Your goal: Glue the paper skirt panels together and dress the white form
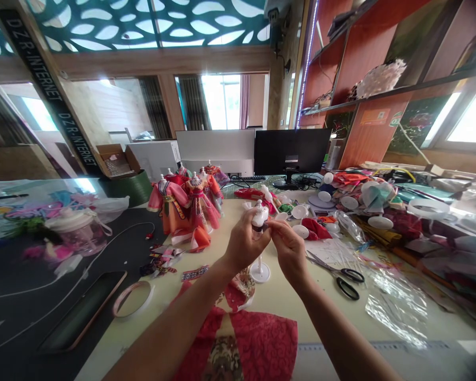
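Observation:
A small white dress form [261,214] stands upright on a round white base [259,272]. My left hand [244,238] is wrapped around its torso from the left. On the right, my right hand [287,243] pinches the end of a dark strip [257,228] that lies across the form's waist. Fingers hide part of the torso and of the strip. Below my hands, red patterned fabric pieces [265,338] with gold brocade lie on the table. A short patterned trim [195,273] rests left of the base.
Several dressed miniature forms [196,201] stand at the back left. Black-handled scissors [341,272] and clear plastic film [399,307] lie to the right, beside piled fabrics [408,222]. A tape roll [133,300] and a phone [87,309] are at left, monitors [291,153] behind.

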Demonstrator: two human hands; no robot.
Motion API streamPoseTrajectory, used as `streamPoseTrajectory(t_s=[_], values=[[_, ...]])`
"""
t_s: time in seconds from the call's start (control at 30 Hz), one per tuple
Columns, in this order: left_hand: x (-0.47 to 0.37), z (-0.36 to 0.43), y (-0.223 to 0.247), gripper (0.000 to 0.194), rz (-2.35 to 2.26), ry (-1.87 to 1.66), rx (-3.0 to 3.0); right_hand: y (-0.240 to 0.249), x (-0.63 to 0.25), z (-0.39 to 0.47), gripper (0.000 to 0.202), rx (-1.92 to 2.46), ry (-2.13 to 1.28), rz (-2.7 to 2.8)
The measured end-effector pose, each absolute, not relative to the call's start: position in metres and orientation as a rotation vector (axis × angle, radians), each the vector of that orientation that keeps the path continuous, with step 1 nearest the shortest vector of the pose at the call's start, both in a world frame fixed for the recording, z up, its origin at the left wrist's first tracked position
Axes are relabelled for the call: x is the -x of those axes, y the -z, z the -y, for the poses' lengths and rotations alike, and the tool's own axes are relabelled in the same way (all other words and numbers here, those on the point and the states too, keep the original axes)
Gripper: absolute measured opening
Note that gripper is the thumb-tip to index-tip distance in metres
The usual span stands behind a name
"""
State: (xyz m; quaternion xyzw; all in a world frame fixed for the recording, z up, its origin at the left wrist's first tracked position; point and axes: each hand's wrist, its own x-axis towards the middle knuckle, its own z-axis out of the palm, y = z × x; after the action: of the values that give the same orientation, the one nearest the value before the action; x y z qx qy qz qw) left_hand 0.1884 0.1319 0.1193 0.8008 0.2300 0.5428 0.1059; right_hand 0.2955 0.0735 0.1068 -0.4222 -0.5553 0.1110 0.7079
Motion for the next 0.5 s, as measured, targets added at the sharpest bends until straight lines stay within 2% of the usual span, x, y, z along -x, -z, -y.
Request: streamPoseTrajectory(t_s=[0.33, 0.5], values=[[-0.187, -0.129, -0.122, 0.030, -0.757, -1.554, -2.338, -0.118, -0.305, -0.067, 0.023, 1.042, -0.109, 1.434], [-0.188, -0.135, -0.118, 0.031, -0.812, -1.565, -2.339, -0.133, -0.331, -0.023, 0.022, 1.089, 0.029, 1.325]])
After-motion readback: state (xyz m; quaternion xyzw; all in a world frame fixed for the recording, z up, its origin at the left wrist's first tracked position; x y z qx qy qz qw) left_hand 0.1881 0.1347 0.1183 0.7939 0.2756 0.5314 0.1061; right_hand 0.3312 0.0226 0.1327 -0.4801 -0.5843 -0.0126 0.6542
